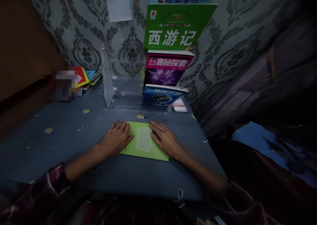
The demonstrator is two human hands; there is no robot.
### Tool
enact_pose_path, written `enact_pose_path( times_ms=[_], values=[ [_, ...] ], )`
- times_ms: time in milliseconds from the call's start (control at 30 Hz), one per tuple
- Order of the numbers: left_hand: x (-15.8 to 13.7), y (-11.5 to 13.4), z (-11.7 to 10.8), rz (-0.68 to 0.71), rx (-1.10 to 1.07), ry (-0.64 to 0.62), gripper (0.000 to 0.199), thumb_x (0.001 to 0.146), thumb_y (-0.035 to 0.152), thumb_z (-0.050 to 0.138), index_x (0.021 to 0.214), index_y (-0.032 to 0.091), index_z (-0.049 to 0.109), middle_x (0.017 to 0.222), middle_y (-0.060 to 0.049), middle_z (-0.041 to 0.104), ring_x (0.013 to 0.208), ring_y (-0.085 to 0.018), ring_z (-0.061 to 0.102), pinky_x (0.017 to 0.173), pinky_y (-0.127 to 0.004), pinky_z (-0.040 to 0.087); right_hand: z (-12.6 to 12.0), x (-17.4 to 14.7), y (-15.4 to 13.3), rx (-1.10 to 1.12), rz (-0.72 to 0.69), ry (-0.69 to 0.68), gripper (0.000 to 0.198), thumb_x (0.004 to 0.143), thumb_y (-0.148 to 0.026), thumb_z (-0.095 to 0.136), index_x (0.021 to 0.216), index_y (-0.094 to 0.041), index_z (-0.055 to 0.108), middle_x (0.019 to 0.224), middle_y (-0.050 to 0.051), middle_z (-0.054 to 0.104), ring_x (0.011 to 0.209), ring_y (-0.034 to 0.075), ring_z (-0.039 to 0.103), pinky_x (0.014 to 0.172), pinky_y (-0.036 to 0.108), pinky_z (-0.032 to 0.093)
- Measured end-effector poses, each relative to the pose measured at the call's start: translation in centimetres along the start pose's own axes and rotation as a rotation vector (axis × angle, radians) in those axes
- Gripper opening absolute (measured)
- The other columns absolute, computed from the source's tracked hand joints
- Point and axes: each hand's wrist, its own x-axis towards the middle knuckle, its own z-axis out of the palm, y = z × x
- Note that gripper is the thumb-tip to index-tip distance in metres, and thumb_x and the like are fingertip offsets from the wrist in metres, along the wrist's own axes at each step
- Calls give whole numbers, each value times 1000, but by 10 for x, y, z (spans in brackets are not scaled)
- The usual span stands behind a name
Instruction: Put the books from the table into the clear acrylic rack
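Observation:
A thin light-green book [155, 153] lies flat on the table, a pale block of small print on its upper face. My left hand [117, 137] rests on its left side, fingers stretched forward and the palm down. On the right side my right hand [164, 137] lies the same way, its fingers flat on the far edge. Just beyond the hands stands a clear tiered rack [107, 83]. Its right column carries several upright books, among them a green book [170, 27], a magenta and purple book [164, 70] and a blue book [158, 96].
A pile of books [81, 78] sits at the back left, partly blurred out. Patterned cloth covers the table [66, 119]. A white card [119, 10] is on the wallpaper behind. To the right, past the table's edge, lies a blue cloth [257, 139].

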Motion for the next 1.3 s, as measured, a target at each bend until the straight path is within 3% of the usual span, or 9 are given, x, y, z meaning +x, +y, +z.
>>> enact_pose_path(
  times_ms=[167,333,500,767,867,1100,1300],
  values=[
    [9,7,-5,65,-20,-56,45,104,30,36,140,8,51,150,-25,51,142,-35,47,115,-58,36,-18,-1,15,293,112,31,38,99,-33,48,131,-22,67,134,11,69,128,29,63,110,54,49],
    [33,26,-4,303,-130,-97,51,103,19,27,152,11,39,160,-19,40,151,-26,34,121,-49,30,-23,4,25,594,254,94,43,100,-49,48,131,-24,65,127,8,74,121,26,68,108,49,51],
    [47,53,-5,469,-216,-74,50,105,24,29,153,16,38,161,-14,40,152,-24,32,123,-50,25,-21,4,25,599,249,110,51,98,-60,47,128,-23,66,126,9,74,120,26,68,109,48,50],
    [23,68,-14,685,-291,-127,52,107,38,36,157,22,33,162,-7,40,155,-20,24,128,-47,15,-21,3,20,538,211,110,46,100,-52,45,128,-21,65,123,10,75,117,26,69,106,48,52],
    [16,67,-12,666,-239,-115,54,107,43,38,156,22,34,162,-9,39,154,-23,26,127,-51,17,-21,2,17,482,190,95,43,101,-47,45,128,-22,66,126,9,74,118,26,69,104,47,53],
    [1,62,-2,429,-39,-56,66,102,59,38,151,14,41,157,-23,42,150,-42,32,115,-65,34,-26,-1,9,296,134,20,40,100,-38,45,129,-20,66,129,10,71,120,26,67,106,45,52],
    [-10,61,5,506,129,94,55,105,41,41,149,7,42,148,-31,49,137,-46,50,103,-63,47,-24,-1,4,212,76,35,37,100,-36,47,127,-18,67,128,13,71,120,27,66,105,48,51]
  ],
)
